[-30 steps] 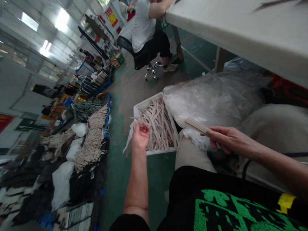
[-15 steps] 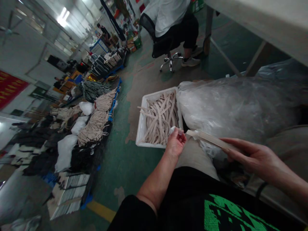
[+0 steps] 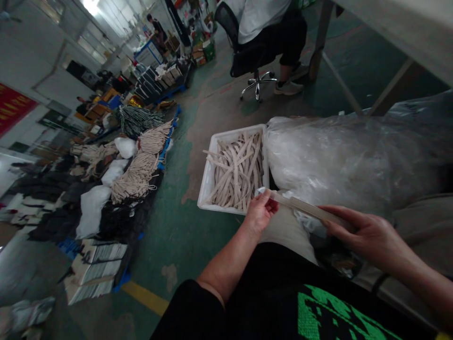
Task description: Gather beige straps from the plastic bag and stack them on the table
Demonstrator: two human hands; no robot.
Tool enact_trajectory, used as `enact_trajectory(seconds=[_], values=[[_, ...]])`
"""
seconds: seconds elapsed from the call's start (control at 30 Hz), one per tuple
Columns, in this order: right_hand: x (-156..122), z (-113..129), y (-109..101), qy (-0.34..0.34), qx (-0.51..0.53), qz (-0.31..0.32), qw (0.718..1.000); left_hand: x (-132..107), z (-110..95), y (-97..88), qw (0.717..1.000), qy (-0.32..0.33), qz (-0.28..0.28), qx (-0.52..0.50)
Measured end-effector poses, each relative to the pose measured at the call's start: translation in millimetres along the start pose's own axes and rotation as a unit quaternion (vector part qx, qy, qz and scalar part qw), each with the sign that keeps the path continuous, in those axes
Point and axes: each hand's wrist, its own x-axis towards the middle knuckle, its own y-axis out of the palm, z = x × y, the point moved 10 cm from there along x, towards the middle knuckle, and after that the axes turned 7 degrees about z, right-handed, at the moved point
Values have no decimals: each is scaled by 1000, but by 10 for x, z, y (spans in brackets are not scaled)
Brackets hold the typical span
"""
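My right hand point(image 3: 368, 231) is closed around a flat beige strap point(image 3: 311, 210), which points left toward my other hand. My left hand point(image 3: 261, 210) pinches a small translucent plastic piece point(image 3: 262, 191), and its fingers are at the tip of the strap. Whether the plastic wraps the strap's tip or only touches it, I cannot tell. Just beyond my left hand, a white plastic bin point(image 3: 204, 193) holds a heap of similar beige straps point(image 3: 235, 174). Both hands are above my lap.
A large clear plastic bag point(image 3: 325, 156) lies right of the bin, under a table point(image 3: 399, 35). A person sits on a black office chair point(image 3: 244, 56) ahead. Bundled straps point(image 3: 136, 177) and white bags point(image 3: 92, 210) cover pallets on the left.
The gap between my left fingers and the strap's tip has closed, with the plastic piece now meeting the strap. My right hand keeps its grip. The view has shifted slightly.
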Motion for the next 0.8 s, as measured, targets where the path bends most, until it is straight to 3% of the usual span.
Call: enact_trajectory(seconds=[0.2, 0.4, 0.5, 0.6, 0.63, 0.7, 0.77, 0.8], values=[[11, 154, -25, -23, -58, -14, 998, -60, 121, 6, 999, -29, 18, 17], [52, 242, -12, -29, -80, -27, 996, -210, 422, 159, 996, -78, 42, 12], [64, 129, -228, -1, -60, -76, 995, -250, 464, 176, 996, -88, 34, 10], [-10, -39, -641, 18, 12, -198, 980, -248, 373, 122, 997, -74, 13, 4], [-19, -65, -705, 16, 30, -209, 977, -248, 337, 105, 998, -69, 9, 2], [45, -42, -599, 4, 38, -136, 990, -260, 288, 82, 998, -65, 7, 0], [97, 29, -262, -6, -6, 10, 1000, -292, 264, 67, 998, -64, 9, 0], [86, 58, -140, -12, -44, 49, 998, -312, 252, 57, 998, -63, 8, 0]])
